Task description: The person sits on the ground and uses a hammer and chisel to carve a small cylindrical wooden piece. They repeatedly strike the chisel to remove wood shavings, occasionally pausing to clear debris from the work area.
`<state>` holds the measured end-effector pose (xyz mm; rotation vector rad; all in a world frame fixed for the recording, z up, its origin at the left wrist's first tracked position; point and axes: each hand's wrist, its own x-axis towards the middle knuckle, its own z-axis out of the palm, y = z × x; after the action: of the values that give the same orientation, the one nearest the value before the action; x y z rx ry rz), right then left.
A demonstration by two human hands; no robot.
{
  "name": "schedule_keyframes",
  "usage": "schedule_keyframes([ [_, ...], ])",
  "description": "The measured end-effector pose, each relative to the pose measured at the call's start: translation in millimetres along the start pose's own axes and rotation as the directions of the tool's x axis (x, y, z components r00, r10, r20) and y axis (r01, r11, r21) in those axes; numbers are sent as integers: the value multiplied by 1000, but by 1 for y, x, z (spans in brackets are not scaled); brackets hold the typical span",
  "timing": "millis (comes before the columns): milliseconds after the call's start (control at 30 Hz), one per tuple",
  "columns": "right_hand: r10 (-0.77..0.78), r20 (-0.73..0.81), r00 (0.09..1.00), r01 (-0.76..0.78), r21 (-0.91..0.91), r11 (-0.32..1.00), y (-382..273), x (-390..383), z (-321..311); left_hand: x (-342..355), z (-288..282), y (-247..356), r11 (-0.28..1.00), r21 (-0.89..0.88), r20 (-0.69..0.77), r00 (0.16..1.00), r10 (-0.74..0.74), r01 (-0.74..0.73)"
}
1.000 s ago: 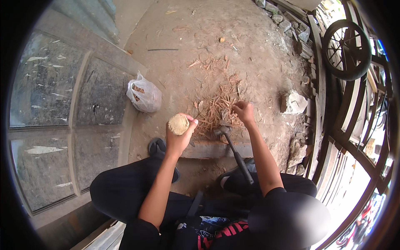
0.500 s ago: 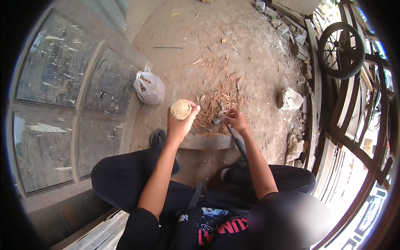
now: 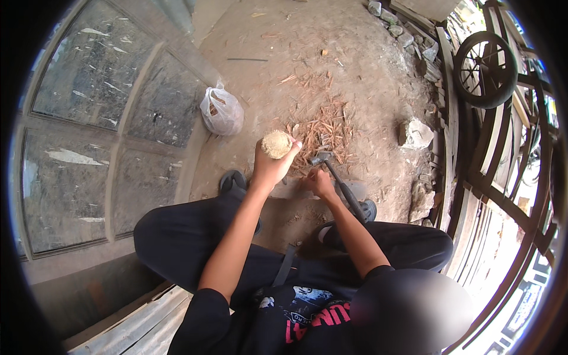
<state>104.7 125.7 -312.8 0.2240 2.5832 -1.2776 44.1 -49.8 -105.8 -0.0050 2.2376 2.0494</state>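
My left hand (image 3: 270, 165) grips a round, pale piece with a fibrous top (image 3: 276, 144), probably cut wood. My right hand (image 3: 318, 182) is closed low over a wooden plank (image 3: 284, 190); what its fingers hold is hidden. Just beside it, a hammer (image 3: 341, 185) with a dark handle lies slanted, its head toward the heap of reddish wood splinters (image 3: 331, 124) on the dirt floor. Dark sandals (image 3: 232, 180) show at either end of the plank.
Left are a grimy paneled door (image 3: 83, 77) and a white plastic bag (image 3: 222, 112) of scraps. Stones (image 3: 416, 134) line the right, beside a timber fence (image 3: 485, 177) bearing a spoked wheel (image 3: 485, 69).
My right hand has come down and leftward from the splinters to the plank. My left hand has shifted right and up in the view, still gripping the round piece.
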Motion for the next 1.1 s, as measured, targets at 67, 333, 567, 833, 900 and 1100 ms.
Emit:
schedule_keyframes([
  [67,44,-64,997,-45,-18,999,-4,-1,-18,-3,2,-3,1000,4,6,1000,4,-4],
  [333,94,-114,989,-140,-513,847,-4,-25,-109,-17,29,-20,998,20,39,997,61,-62],
  [567,362,53,931,-299,-461,836,40,-39,-91,-28,43,-27,995,84,122,992,34,-45],
  [833,372,66,926,-342,-273,899,26,-44,-95,-38,52,-37,979,146,132,984,120,-139],
  [900,310,-19,951,-304,-259,917,36,-45,-90,-37,55,-42,974,161,141,980,138,-160],
  [1100,411,43,911,-402,-140,905,27,-47,-93,-41,59,-42,978,160,177,979,104,-132],
])
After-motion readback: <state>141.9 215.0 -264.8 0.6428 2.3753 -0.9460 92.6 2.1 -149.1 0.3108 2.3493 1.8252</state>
